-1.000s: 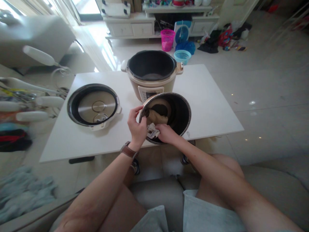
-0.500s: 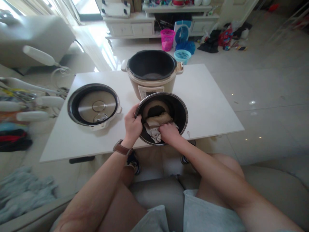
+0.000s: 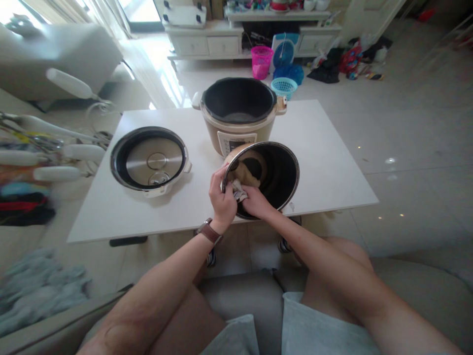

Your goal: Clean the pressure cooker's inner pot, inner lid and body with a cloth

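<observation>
A dark inner pot (image 3: pixel 283 172) tilts toward me at the table's front edge, its mouth facing me. My left hand (image 3: pixel 223 199) is closed around its left rim, thumb near the inside. Inside the pot my right hand (image 3: pixel 254 201) is closed on a beige and white cloth (image 3: pixel 246 175), pressed against the left inner wall. Just behind stands the cream electric pressure cooker (image 3: pixel 236 130), its top open and its inside dark. To the left, the cooker's lid (image 3: pixel 153 160) lies upside down, metal underside up.
The white table (image 3: pixel 325 162) carries all of these. White-handled items on a wire rack (image 3: pixel 84 153) stick out at the left. Beyond the table are a pink basket (image 3: pixel 261 63), a blue basket (image 3: pixel 284 88) and a white cabinet (image 3: pixel 207 44). A grey sofa (image 3: pixel 240 296) is beneath me.
The pot has turned and shifted slightly right, with my left hand on its rim. My right hand has moved the cloth from the pot's lower middle to its left inner wall.
</observation>
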A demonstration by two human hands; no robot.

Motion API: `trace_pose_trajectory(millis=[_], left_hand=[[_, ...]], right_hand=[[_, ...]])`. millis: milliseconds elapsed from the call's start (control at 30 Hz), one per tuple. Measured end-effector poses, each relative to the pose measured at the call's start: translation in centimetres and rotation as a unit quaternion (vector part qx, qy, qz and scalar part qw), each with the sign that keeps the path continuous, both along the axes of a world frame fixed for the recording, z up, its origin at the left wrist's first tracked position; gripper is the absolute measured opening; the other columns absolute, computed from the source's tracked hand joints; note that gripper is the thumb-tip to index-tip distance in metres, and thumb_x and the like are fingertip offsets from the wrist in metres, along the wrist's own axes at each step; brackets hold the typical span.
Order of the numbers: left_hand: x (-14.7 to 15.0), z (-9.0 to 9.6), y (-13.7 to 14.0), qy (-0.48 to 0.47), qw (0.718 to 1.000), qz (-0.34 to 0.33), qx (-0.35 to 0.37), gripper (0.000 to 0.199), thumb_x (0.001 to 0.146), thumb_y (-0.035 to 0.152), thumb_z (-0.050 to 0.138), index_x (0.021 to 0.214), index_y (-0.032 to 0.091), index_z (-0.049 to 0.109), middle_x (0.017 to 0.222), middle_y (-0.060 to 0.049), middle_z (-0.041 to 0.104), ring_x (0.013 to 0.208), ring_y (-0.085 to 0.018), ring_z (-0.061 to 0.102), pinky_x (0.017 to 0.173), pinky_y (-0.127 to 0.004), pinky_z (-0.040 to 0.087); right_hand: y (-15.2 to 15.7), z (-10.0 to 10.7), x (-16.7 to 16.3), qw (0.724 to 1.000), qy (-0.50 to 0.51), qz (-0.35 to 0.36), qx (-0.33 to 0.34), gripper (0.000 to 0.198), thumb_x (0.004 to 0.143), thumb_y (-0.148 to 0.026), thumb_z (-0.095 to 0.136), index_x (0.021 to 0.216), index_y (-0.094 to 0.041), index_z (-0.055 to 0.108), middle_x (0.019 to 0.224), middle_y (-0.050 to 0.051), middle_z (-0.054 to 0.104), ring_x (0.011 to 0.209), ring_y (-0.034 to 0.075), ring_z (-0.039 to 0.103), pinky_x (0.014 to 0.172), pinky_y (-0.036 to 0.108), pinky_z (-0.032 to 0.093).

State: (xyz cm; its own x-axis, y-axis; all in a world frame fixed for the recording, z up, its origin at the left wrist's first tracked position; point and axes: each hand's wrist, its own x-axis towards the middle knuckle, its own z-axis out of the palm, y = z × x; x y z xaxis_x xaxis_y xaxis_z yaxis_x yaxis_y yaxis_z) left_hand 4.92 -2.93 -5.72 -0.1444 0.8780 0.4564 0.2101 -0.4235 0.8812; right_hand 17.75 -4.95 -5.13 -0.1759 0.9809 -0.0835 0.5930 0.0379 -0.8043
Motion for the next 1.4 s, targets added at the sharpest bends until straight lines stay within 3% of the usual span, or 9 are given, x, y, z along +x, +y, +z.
trace_pose_trajectory(millis=[133,267,467,633,933,1067,1233,1400], left_hand=[[-0.2,0.4,0.9,0.025,1.000,-0.001,-0.005,0.039,0.089,0.010,0.053,0.121,0.022,0.071,0.120,-0.007,0.075,0.116,-0.022,0.071,0.107,-0.038,0.057],[-1.3,1.4,2.2,0.070,0.997,0.012,0.010,0.036,0.084,0.009,0.055,0.112,0.020,0.074,0.113,-0.005,0.078,0.110,-0.021,0.072,0.103,-0.036,0.058],[-3.3,2.2,4.5,0.093,0.995,-0.044,0.019,0.049,0.077,0.005,0.056,0.119,0.021,0.077,0.123,-0.006,0.078,0.119,-0.023,0.071,0.112,-0.040,0.054],[-3.5,2.4,4.8,0.094,0.993,-0.075,-0.013,0.050,0.075,0.006,0.055,0.117,0.021,0.079,0.118,-0.004,0.081,0.115,-0.024,0.073,0.111,-0.041,0.057],[-2.9,2.5,3.9,0.043,0.996,-0.067,-0.030,0.041,0.082,0.011,0.058,0.117,0.021,0.077,0.115,-0.002,0.081,0.113,-0.023,0.074,0.107,-0.038,0.059],[-2.3,1.7,2.8,0.008,0.998,-0.052,-0.028,0.039,0.086,0.013,0.059,0.121,0.021,0.076,0.119,-0.004,0.080,0.114,-0.023,0.073,0.108,-0.038,0.057],[-1.1,0.9,1.0,-0.009,1.000,-0.011,-0.004,0.034,0.092,0.013,0.057,0.121,0.022,0.074,0.126,-0.006,0.076,0.122,-0.022,0.069,0.112,-0.038,0.052],[-1.4,1.6,1.5,0.026,0.999,0.006,-0.019,0.035,0.084,0.008,0.058,0.113,0.020,0.074,0.111,-0.005,0.076,0.107,-0.020,0.070,0.100,-0.033,0.056]], right_hand=[[0.1,-0.4,0.3,1.000,-0.024,0.019,0.002,0.036,0.082,-0.001,0.049,0.098,-0.015,0.077,0.106,0.008,0.082,0.101,0.021,0.073,0.088,0.024,0.050],[0.0,0.1,0.7,0.990,-0.118,0.073,-0.002,0.033,0.087,-0.007,0.055,0.104,-0.017,0.080,0.116,0.010,0.081,0.111,0.024,0.073,0.092,0.026,0.050],[-0.6,1.8,1.4,0.935,-0.331,0.105,-0.076,0.034,0.096,-0.016,0.056,0.120,-0.021,0.080,0.127,0.018,0.077,0.117,0.031,0.074,0.094,0.037,0.055],[-0.6,2.5,1.5,0.907,-0.399,0.095,-0.092,0.031,0.097,-0.013,0.053,0.113,-0.014,0.080,0.117,0.021,0.080,0.112,0.032,0.077,0.088,0.036,0.057],[-0.4,2.2,1.4,0.921,-0.367,0.117,-0.064,0.031,0.089,-0.015,0.061,0.112,-0.019,0.081,0.115,0.017,0.081,0.110,0.032,0.077,0.091,0.036,0.056],[-0.1,1.3,0.6,0.961,-0.254,0.099,-0.046,0.038,0.091,-0.015,0.056,0.122,-0.023,0.077,0.123,0.011,0.080,0.116,0.028,0.074,0.095,0.032,0.053],[0.4,0.1,-0.5,0.995,-0.095,0.007,-0.036,0.039,0.091,-0.011,0.049,0.117,-0.022,0.076,0.120,0.007,0.081,0.114,0.024,0.074,0.091,0.027,0.052],[0.4,0.0,-0.4,0.992,-0.120,0.030,-0.021,0.031,0.090,-0.014,0.053,0.106,-0.021,0.079,0.116,0.008,0.082,0.113,0.026,0.074,0.090,0.028,0.051]])
